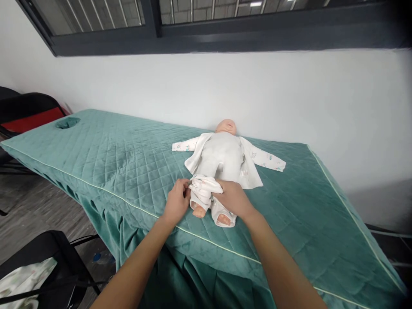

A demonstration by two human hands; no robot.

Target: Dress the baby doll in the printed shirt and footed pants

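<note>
Grips bunched trousers (pixel 205 189) from opposite sides with left hand (pixel 176 199) and right hand (pixel 234 197), apparently for even tension, around legs of doll (pixel 222 148) near bed's (pixel 135 167) front edge.

Trousers (pixel 204 189): thin matt cloth, printed, crumpled. Jacket (pixel 252 174): similar soft cloth, without shine. Doll body (pixel 222 150): matt, looks like smooth fabric. Doll head (pixel 226 126): smooth, like soft plastic. Bed cover (pixel 135 159): quilted, velvet-like, slight sheen. Window bars (pixel 192 10): shiny metal. Wall (pixel 135 86): smooth, matt paint. Floor (pixel 61 201): wood-like grain.
</note>
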